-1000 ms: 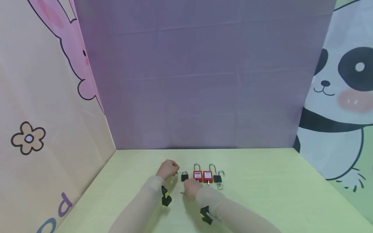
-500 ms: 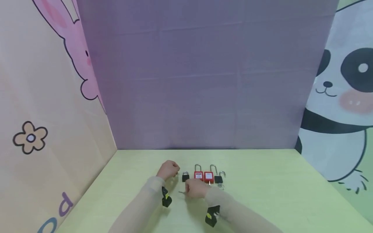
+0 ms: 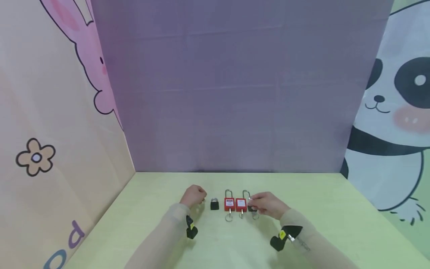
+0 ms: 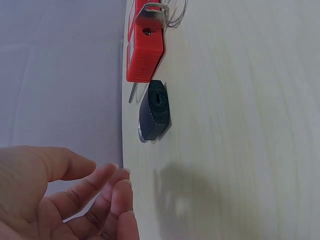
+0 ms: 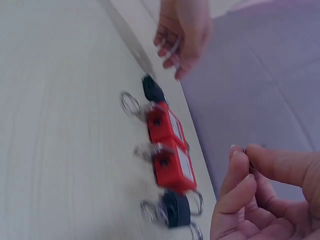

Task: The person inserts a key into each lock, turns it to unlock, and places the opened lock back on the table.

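My left hand (image 3: 194, 196) hovers above the table at the left, fingers loosely bent and holding nothing in the left wrist view (image 4: 75, 195). Beside it stands a black padlock (image 3: 214, 205), shackle down, its keyhole bare. To its right lie two red padlocks (image 3: 229, 204) (image 3: 241, 204) with keys in them. At the row's right end is another black padlock (image 5: 176, 209) with a key and ring, partly covered in the head view by my right hand (image 3: 270, 204). Thumb and index finger of that hand pinch a small thing, apparently a key, mostly hidden by the fingertips.
The padlocks sit in a row on a pale green table (image 3: 161, 186). A purple cloth backdrop (image 3: 218, 93) rises behind it. Printed panels with a rabbit (image 3: 87, 56) and a panda (image 3: 386, 168) flank the sides. Each wrist carries a black camera mount.
My right hand has moved from in front of the left padlocks rightward to the far right black padlock, uncovering the first red padlock's key and ring. The left hand has stayed in place.
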Demonstrator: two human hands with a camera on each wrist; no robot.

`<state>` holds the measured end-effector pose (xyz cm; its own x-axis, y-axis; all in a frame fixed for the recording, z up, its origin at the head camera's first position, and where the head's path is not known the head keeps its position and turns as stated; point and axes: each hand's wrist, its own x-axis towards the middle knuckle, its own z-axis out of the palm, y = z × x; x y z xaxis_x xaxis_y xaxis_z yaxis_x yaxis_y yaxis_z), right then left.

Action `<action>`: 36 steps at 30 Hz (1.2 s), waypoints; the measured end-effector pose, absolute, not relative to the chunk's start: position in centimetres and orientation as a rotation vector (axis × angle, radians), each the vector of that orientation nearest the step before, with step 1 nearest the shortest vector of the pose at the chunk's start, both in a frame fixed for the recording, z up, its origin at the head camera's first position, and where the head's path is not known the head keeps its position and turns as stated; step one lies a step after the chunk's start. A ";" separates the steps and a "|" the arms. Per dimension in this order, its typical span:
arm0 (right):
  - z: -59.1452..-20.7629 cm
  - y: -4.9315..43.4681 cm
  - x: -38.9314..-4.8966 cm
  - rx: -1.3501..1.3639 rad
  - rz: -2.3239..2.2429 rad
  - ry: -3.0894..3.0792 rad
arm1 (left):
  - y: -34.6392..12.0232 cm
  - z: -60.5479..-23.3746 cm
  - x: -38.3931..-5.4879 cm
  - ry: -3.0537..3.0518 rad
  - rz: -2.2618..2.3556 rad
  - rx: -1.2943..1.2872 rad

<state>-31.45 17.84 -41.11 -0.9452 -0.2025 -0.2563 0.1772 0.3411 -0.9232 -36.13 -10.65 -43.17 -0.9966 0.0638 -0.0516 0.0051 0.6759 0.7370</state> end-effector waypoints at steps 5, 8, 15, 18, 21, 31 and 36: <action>-41.3 20.9 -32.1 0.098 -1.792 2.173 | -10.2 -43.3 -36.3 2.800 1.239 0.060; -41.4 22.1 -32.4 0.148 -1.827 2.144 | -10.0 -43.2 -36.2 2.806 1.229 0.063; -42.1 23.7 -32.7 0.180 -1.828 2.147 | -9.7 -42.9 -36.0 2.803 1.217 0.063; -42.1 24.0 -32.6 0.183 -1.813 2.154 | -9.8 -43.0 -36.1 2.806 1.215 0.068; -42.1 24.1 -32.6 0.184 -1.802 2.155 | -9.8 -43.0 -36.0 2.802 1.223 0.071; -42.5 24.2 -33.0 0.243 -1.795 2.155 | -10.0 -43.2 -36.1 2.793 1.219 0.075; -42.9 24.3 -33.2 0.277 -1.801 2.150 | -9.9 -43.4 -36.2 2.806 1.208 0.085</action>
